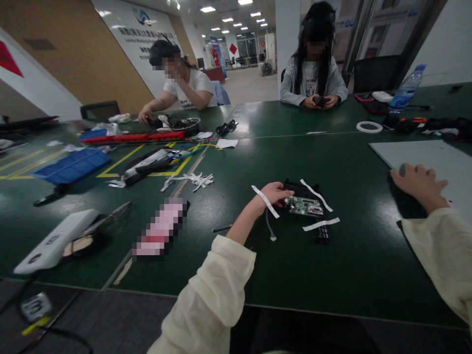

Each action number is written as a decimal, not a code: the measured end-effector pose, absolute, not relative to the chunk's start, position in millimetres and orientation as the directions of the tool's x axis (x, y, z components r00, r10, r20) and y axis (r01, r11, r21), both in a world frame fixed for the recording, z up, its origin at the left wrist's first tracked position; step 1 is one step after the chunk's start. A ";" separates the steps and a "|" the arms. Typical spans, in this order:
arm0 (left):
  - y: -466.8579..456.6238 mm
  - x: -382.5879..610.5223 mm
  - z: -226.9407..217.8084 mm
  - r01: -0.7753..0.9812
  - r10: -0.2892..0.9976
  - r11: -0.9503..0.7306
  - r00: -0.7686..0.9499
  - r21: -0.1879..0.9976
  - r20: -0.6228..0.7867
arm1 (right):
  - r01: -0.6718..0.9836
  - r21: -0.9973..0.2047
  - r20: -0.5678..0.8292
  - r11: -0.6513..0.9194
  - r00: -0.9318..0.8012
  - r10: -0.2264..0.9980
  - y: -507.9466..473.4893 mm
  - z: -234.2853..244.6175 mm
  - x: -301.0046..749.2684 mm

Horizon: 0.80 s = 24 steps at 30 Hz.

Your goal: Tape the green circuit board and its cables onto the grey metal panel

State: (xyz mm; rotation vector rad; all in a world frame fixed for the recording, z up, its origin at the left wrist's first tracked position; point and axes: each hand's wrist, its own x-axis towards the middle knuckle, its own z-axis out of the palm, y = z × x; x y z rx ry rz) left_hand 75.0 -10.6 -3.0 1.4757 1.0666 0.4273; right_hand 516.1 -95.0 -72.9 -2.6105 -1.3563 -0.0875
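Note:
My left hand [272,195] is closed on the left edge of a black plastic housing [293,184] that holds a green circuit board [304,205]. A white paper strip [266,201] lies across the back of that hand near the wrist. More strips lie over the housing's upper right [316,194] and below the board [320,224]. A small black plastic frame [321,235] sits under the lower strip. A grey cable [271,227] hangs below my left hand. My right hand [420,186] rests with fingers spread on a pale grey panel [450,162].
A phone [162,228], a white device [57,241], a pile of white strips [201,181] and a blue tray [73,164] are on the left. A tape roll [369,127] and a water bottle [407,88] stand right. Two people sit across the table.

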 end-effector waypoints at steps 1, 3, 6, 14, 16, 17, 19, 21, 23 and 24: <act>-10.1 74.6 -2.8 0.364 0.798 0.127 0.515 0.923 -0.313 | 0.799 -0.167 0.129 -0.577 0.598 0.791 -93.4 -75.1 518.7; -8.9 74.0 -3.0 0.361 0.795 0.127 0.520 0.924 -0.313 | 0.751 -0.207 0.102 -0.627 0.654 0.749 -89.8 -74.6 519.1; -7.0 73.7 -4.2 0.358 0.796 0.126 0.521 0.925 -0.310 | 0.770 -0.184 0.059 -0.611 0.629 0.775 -87.5 -69.8 513.1; -6.4 72.2 -1.5 0.331 0.787 0.182 0.516 0.926 -0.339 | 0.881 -0.119 0.043 -0.459 0.466 0.884 -88.7 -61.8 478.6; -6.3 70.9 0.1 0.303 0.789 0.197 0.515 0.933 -0.334 | 0.897 -0.112 0.032 -0.427 0.433 0.901 -88.6 -59.5 470.3; -6.1 70.3 0.8 0.289 0.792 0.204 0.514 0.935 -0.331 | 0.901 -0.109 0.023 -0.420 0.425 0.905 -88.8 -58.3 466.7; -5.5 69.1 1.7 0.263 0.792 0.222 0.513 0.939 -0.331 | 0.907 -0.102 0.012 -0.409 0.412 0.911 -90.0 -55.9 459.8; -4.7 68.0 2.4 0.232 0.789 0.238 0.520 0.943 -0.327 | 0.919 -0.100 0.011 -0.381 0.384 0.923 -92.0 -53.8 452.2; -4.0 67.0 3.8 0.197 0.781 0.247 0.539 0.949 -0.315 | 0.934 -0.095 0.028 -0.345 0.349 0.937 -94.0 -52.1 443.5; -3.8 66.5 4.8 0.178 0.778 0.248 0.550 0.952 -0.305 | 0.941 -0.091 0.038 -0.327 0.331 0.943 -95.0 -51.4 438.7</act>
